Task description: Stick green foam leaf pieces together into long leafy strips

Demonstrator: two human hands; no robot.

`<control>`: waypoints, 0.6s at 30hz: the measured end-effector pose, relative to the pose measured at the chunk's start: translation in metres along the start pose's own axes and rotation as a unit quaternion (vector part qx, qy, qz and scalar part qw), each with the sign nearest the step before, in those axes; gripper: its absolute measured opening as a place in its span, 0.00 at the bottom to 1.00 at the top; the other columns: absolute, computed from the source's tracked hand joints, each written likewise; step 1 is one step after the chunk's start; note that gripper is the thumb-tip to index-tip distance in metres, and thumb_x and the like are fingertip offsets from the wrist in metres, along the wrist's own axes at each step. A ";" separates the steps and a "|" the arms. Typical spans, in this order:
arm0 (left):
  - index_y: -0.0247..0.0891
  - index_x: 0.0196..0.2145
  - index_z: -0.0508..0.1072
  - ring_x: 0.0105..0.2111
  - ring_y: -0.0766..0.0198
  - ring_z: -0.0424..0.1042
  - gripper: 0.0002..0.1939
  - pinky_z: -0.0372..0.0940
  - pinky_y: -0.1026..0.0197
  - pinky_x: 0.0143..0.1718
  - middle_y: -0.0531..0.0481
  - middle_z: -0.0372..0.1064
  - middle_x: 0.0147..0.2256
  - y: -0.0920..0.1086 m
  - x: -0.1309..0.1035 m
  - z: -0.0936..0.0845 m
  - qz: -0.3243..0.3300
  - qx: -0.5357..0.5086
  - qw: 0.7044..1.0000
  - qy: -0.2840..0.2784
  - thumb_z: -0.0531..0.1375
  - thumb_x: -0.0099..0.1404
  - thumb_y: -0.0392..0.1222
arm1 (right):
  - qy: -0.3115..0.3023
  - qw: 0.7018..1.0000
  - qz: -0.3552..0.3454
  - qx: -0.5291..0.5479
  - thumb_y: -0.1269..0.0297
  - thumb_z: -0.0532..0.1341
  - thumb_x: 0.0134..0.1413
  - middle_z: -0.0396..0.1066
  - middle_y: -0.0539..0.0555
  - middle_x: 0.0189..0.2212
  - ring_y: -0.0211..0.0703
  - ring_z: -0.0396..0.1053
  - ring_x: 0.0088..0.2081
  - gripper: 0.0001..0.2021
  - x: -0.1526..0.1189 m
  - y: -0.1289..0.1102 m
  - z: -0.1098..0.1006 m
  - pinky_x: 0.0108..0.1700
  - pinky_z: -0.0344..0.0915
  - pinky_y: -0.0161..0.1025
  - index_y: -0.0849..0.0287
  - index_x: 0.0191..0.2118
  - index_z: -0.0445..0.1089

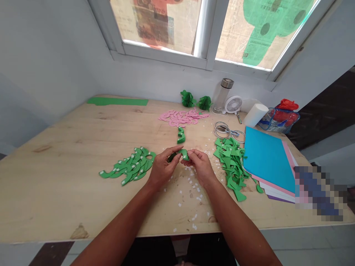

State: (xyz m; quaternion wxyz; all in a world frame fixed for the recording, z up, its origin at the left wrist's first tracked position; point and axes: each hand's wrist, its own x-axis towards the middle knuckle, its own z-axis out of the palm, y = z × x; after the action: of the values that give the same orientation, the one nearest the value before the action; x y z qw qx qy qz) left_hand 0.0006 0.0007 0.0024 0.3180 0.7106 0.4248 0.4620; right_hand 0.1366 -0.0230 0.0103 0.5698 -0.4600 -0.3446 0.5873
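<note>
Between my two hands, above the middle of the table, is a small stack of curved green foam pieces [184,154] with a white square on top. My left hand [164,164] pinches its left side, fingers curled round it. My right hand [200,164] pinches the right side with thumb and fingertips. Just beyond lies another short stack of curved green pieces [181,135] with white squares. To the left of my left hand spreads a pile of green curved pieces [135,165] dotted with white squares. Small white paper bits [191,181] are scattered below my hands.
Green offcuts [231,162] are heaped to the right, beside blue, pink and white sheets [269,159]. Pink cutouts [180,117], two green folded shapes [188,99], a glass bottle [222,96], a small fan [233,104], a white roll [255,115] and scissors [223,129] lie toward the back. A green strip [119,101] lies far left.
</note>
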 end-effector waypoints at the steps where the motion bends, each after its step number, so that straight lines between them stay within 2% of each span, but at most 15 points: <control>1: 0.39 0.45 0.72 0.41 0.60 0.72 0.16 0.66 0.58 0.44 0.47 0.74 0.41 0.000 0.000 0.000 -0.001 -0.002 1.000 -0.003 0.56 0.61 0.44 | 0.001 1.000 0.002 0.001 0.53 0.64 0.41 0.69 0.49 0.19 0.36 0.66 0.23 0.13 0.000 0.000 0.000 0.28 0.59 0.33 0.60 0.26 0.70; 7: 0.38 0.43 0.73 0.42 0.59 0.72 0.14 0.66 0.57 0.45 0.47 0.74 0.41 0.002 0.001 -0.001 0.000 -0.005 1.000 -0.019 0.55 0.62 0.44 | -0.001 1.000 0.005 0.020 0.54 0.65 0.40 0.69 0.48 0.19 0.36 0.67 0.23 0.13 -0.001 -0.001 0.001 0.28 0.60 0.33 0.60 0.25 0.70; 18: 0.38 0.46 0.72 0.45 0.57 0.71 0.16 0.66 0.54 0.47 0.44 0.73 0.44 0.003 0.001 -0.003 0.030 -0.028 0.998 -0.045 0.55 0.62 0.45 | 0.011 0.999 -0.024 0.025 0.51 0.64 0.43 0.68 0.48 0.18 0.36 0.64 0.23 0.15 0.002 0.004 -0.001 0.28 0.59 0.34 0.59 0.24 0.68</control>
State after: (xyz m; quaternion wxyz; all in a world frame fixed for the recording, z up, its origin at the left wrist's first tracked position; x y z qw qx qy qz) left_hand -0.0006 0.0003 0.0066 0.3431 0.7338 0.3753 0.4506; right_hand 0.1359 -0.0219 0.0064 0.5987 -0.4439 -0.3342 0.5769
